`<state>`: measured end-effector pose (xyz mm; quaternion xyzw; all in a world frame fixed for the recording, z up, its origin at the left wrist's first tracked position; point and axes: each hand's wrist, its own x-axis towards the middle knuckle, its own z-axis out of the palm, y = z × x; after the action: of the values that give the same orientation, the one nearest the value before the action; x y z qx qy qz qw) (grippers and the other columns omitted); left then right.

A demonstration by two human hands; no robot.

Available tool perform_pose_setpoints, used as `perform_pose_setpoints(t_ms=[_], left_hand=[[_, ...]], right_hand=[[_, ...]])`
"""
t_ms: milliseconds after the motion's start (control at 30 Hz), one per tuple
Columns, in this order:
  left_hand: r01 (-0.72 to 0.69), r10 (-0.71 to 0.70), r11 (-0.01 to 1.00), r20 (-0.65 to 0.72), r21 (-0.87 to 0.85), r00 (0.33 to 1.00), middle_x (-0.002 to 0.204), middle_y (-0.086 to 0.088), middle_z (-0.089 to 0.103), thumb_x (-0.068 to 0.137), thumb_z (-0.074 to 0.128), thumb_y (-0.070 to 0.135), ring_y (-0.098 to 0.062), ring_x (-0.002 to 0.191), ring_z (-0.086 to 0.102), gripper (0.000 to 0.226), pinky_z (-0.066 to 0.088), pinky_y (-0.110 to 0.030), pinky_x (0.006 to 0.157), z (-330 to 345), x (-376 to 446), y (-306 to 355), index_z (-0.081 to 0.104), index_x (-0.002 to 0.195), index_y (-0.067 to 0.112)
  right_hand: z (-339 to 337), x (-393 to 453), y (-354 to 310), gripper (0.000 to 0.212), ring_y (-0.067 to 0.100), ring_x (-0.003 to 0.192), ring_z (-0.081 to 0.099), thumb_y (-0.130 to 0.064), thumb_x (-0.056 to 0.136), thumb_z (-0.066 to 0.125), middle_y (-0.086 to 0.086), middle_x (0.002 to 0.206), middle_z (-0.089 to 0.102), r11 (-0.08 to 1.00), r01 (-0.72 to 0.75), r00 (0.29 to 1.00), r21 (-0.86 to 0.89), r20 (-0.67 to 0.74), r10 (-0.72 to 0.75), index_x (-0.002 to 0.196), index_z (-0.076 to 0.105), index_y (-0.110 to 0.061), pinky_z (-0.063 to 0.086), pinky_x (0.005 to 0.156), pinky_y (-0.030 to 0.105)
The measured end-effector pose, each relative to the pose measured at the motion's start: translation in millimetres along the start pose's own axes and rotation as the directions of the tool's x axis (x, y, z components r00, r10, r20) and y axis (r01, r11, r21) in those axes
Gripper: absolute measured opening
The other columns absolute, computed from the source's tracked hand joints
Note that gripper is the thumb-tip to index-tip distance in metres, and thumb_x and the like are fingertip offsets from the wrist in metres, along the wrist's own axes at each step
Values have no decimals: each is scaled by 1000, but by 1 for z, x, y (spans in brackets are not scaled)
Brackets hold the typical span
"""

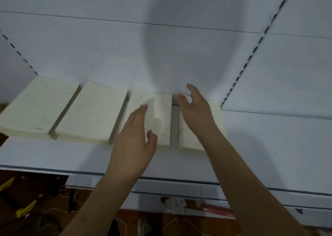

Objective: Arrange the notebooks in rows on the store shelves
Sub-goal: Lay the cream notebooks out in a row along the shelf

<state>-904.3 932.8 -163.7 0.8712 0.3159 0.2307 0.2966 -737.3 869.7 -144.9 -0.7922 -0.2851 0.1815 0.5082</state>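
Several pale yellow notebook stacks lie side by side in one row on the white shelf point(53, 154), against its back panel. The far left stack point(36, 108) and the second stack point(93, 113) are untouched. My left hand point(136, 138) hovers with straight fingers over the near left part of the third stack point(158, 117). My right hand point(195, 108) is over the fourth stack point(186, 136), fingers loosely spread near its far end, holding nothing. I cannot tell whether either hand touches the paper.
The shelf's back panel point(161, 55) rises right behind the stacks. A slotted upright point(251, 55) marks the bay's right end, another point(19, 55) the left end. Bare shelf point(269, 145) lies right of the row. Below the shelf edge are cables and yellow-black items point(25, 208) on the floor.
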Motion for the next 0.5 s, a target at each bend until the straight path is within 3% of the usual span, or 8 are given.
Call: perform_pose_setpoints(t_ms=[67, 167, 267, 400, 500], left_hand=[[-79, 80, 996, 33, -45, 996, 146, 18, 37, 99, 53, 23, 0, 131, 38, 57, 31, -13, 105, 27, -11, 36, 31, 151, 27], [-150, 158, 986, 119, -78, 980, 146, 22, 34, 100, 49, 33, 8, 132, 31, 54, 19, -2, 103, 80, -40, 89, 30, 151, 30], [-208, 227, 972, 209, -109, 951, 152, 14, 37, 100, 46, 34, -3, 138, 36, 52, 25, -16, 110, 142, -79, 148, 32, 151, 29], [-271, 315, 947, 357, -171, 879, 155, 9, 37, 99, 47, 37, -8, 140, 36, 53, 26, -23, 113, 229, -142, 242, 33, 150, 30], [-363, 422, 906, 459, -216, 781, 159, 10, 29, 97, 36, 49, -9, 144, 30, 58, 22, -26, 114, 281, -187, 308, 28, 151, 31]], right_hand=[[-38, -19, 10, 59, 9, 146, 22, -42, 103, 41, -5, 161, 22, 998, 54, 996, -42, -64, -56, 155, 23, -20, 18, 119, 27], [-112, -56, 36, 61, 7, 145, 25, -46, 102, 38, -7, 160, 24, 993, 86, 981, -78, -166, -98, 155, 22, -20, 20, 120, 27], [-199, -108, 67, 59, 2, 142, 27, -49, 102, 34, -10, 158, 30, 978, 100, 950, -182, -274, -148, 154, 27, -22, 21, 119, 24], [-318, -187, 114, 62, 3, 143, 26, -52, 99, 30, -10, 157, 31, 952, 20, 895, -304, -420, -153, 154, 27, -23, 16, 113, 15], [-399, -238, 152, 65, 8, 147, 19, -52, 100, 29, -6, 160, 25, 927, -78, 850, -367, -511, -131, 155, 23, -20, 13, 120, 23]])
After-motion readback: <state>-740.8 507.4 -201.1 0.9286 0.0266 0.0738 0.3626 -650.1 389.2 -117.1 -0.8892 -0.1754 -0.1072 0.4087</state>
